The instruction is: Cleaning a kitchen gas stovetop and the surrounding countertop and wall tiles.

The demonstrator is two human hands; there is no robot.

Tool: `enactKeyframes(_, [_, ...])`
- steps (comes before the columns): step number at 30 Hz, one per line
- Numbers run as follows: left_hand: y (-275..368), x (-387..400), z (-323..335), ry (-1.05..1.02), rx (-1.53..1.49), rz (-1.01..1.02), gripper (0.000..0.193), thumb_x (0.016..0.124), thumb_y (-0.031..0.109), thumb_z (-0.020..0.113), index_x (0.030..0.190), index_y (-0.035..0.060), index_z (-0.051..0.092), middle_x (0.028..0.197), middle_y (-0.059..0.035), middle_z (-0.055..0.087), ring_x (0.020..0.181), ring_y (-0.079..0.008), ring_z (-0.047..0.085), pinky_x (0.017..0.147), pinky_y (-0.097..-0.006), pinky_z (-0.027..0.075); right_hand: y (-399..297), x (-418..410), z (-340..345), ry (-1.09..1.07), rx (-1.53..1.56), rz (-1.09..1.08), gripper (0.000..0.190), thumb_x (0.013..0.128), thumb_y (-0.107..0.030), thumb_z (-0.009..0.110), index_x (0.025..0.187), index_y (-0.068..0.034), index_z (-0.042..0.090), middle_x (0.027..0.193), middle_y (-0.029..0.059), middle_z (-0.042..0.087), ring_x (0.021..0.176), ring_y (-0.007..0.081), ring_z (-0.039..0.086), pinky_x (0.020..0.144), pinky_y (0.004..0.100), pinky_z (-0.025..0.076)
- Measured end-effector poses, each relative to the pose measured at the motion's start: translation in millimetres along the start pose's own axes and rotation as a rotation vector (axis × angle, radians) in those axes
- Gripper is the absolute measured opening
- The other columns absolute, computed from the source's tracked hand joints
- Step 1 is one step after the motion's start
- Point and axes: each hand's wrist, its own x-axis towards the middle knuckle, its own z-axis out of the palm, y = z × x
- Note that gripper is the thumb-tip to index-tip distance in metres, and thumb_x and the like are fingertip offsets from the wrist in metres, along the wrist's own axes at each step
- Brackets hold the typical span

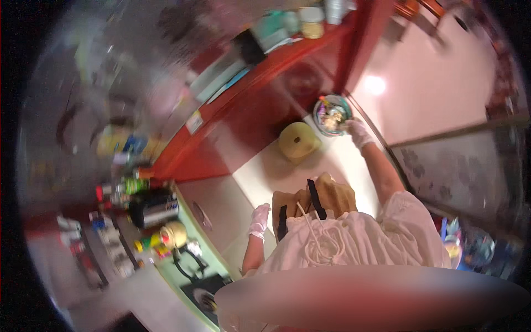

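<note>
My right hand [360,132], in a thin white glove, is stretched out at the edge of a round waste bin [317,123]. Its fingertips are blurred, so whether they grip the rim or some rubbish does not show. Mixed litter [333,118] fills the bin, with crumpled and coloured bits on top. My left hand [259,218], gloved as well, hangs low beside my brown trousers [338,193]. Its fingers look curled, and nothing can be made out in them. Between the bin and my legs stands a yellowish stool [295,149] with a hole in its seat.
A red counter [265,66] holding jars and boxes runs along the far side. On the left, a pale green countertop [207,259] carries bottles, a dark appliance [155,208] and a gas burner [205,296]. A glass panel [448,166] borders the pale floor [257,176] on the right.
</note>
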Motion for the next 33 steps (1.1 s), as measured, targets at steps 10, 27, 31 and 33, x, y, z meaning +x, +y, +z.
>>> enactKeyframes(10, [-52,-132,54,0.498,-0.460,-0.319,0.034,0.090,0.034,0.054,0.096,0.0027,0.066,0.090,-0.0102,0.066,0.081,-0.0206,0.060,0.075,-0.0322,0.048,44,31,16,-0.531,-0.215,0.415,0.014,0.087,-0.014,0.057,0.095,-0.004,0.061,0.086,0.0129,0.068,0.066,0.0236,0.066,0.055,0.0339,0.051])
enactKeyframes(27, [-75,-292,-80,1.133,-1.029,-0.194,0.041,0.087,0.044,0.064,0.096,0.0040,0.067,0.083,-0.0062,0.069,0.073,-0.0135,0.057,0.068,-0.0291,0.046,170,-271,354,-1.449,-0.851,0.094,0.016,0.088,-0.016,0.064,0.092,-0.001,0.066,0.086,0.0040,0.068,0.076,0.0136,0.064,0.070,0.0265,0.051])
enactKeyframes(31, [-108,-304,-99,1.098,-0.973,-0.272,0.026,0.093,0.023,0.060,0.111,0.0039,0.063,0.090,-0.0055,0.070,0.070,-0.0066,0.054,0.060,-0.0207,0.042,207,-365,464,-1.504,-1.194,-0.648,0.031,0.085,-0.031,0.068,0.101,-0.005,0.064,0.094,0.0101,0.066,0.084,0.0243,0.062,0.075,0.0357,0.049])
enactKeyframes(33, [-116,-304,-108,1.057,-1.036,-0.253,0.027,0.093,0.024,0.062,0.111,0.0035,0.063,0.091,-0.0055,0.070,0.071,-0.0070,0.053,0.062,-0.0215,0.043,239,-383,505,-1.487,-1.043,-1.005,0.033,0.082,-0.030,0.069,0.105,-0.008,0.063,0.101,0.0146,0.065,0.090,0.0344,0.062,0.080,0.0420,0.050])
